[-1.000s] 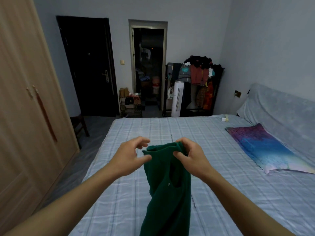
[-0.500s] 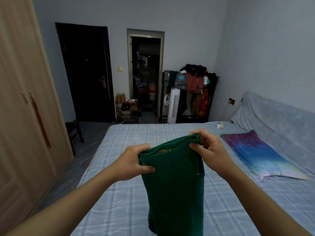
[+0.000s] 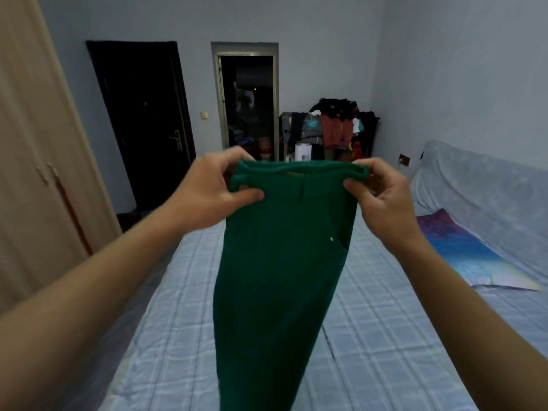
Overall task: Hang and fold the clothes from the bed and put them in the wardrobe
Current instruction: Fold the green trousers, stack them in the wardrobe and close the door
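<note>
Nothing written can be read in the view. The green trousers [image 3: 281,262] show a yellowish strip [image 3: 292,173] inside the waistband (perhaps a label, but too blurred to tell whether it carries print) and a small pale stud [image 3: 331,239] with no legible mark. The patterned purple-and-blue pillow [image 3: 462,250] on the right of the bed shows only colour, no letters. The white appliance [image 3: 303,151] at the far end is too small for any brand or number to be made out.
</note>
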Motion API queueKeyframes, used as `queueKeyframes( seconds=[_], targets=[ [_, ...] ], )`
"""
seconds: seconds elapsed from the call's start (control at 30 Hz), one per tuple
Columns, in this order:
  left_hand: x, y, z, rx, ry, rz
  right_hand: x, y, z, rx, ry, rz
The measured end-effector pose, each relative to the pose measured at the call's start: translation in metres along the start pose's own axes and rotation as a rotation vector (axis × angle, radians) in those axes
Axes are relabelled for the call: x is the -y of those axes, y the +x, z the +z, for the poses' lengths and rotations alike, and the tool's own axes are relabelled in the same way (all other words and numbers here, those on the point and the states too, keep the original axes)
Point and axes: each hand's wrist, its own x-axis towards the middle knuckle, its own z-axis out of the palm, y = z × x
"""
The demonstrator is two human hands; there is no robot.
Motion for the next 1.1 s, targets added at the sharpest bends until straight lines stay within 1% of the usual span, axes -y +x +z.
queueKeyframes(
  seconds=[0.07, 0.2, 0.33, 0.43, 0.6, 0.73, 0.83, 0.9, 0.97, 1.03, 1.1],
  targets=[
    [-0.014, 0.006, -0.007, -0.023, -0.033, 0.009, 0.009, 0.006, -0.007, 0.003, 0.049, -0.022],
    [-0.028, 0.004, -0.006, -0.040, -0.041, -0.007, 0.014, 0.006, -0.018, 0.063, 0.109, -0.020],
    [-0.029, -0.003, 0.008, -0.042, -0.075, -0.061, 0.008, 0.001, -0.027, 0.088, 0.158, 0.031],
    [-0.026, -0.005, 0.015, -0.013, -0.156, -0.109, 0.006, 0.002, -0.033, 0.093, 0.210, 0.080],
    [-0.007, 0.007, 0.024, 0.044, -0.321, -0.164, -0.006, 0.015, -0.041, 0.130, 0.313, 0.155],
    [0.025, 0.033, 0.038, 0.057, -0.394, -0.211, -0.039, 0.036, -0.035, 0.108, 0.287, 0.219],
    [0.070, 0.061, 0.051, 0.054, -0.354, -0.274, -0.081, 0.057, -0.019, 0.090, 0.213, 0.286],
    [0.105, 0.083, 0.061, 0.039, -0.268, -0.311, -0.113, 0.076, -0.002, 0.085, 0.141, 0.330],
    [0.138, 0.104, 0.069, 0.020, -0.147, -0.310, -0.144, 0.094, 0.016, 0.061, 0.083, 0.355],
    [0.163, 0.121, 0.071, -0.015, -0.072, -0.273, -0.169, 0.110, 0.031, 0.014, 0.083, 0.332],
    [0.178, 0.135, 0.066, -0.069, -0.033, -0.217, -0.181, 0.124, 0.044, -0.024, 0.114, 0.264]
  ],
)
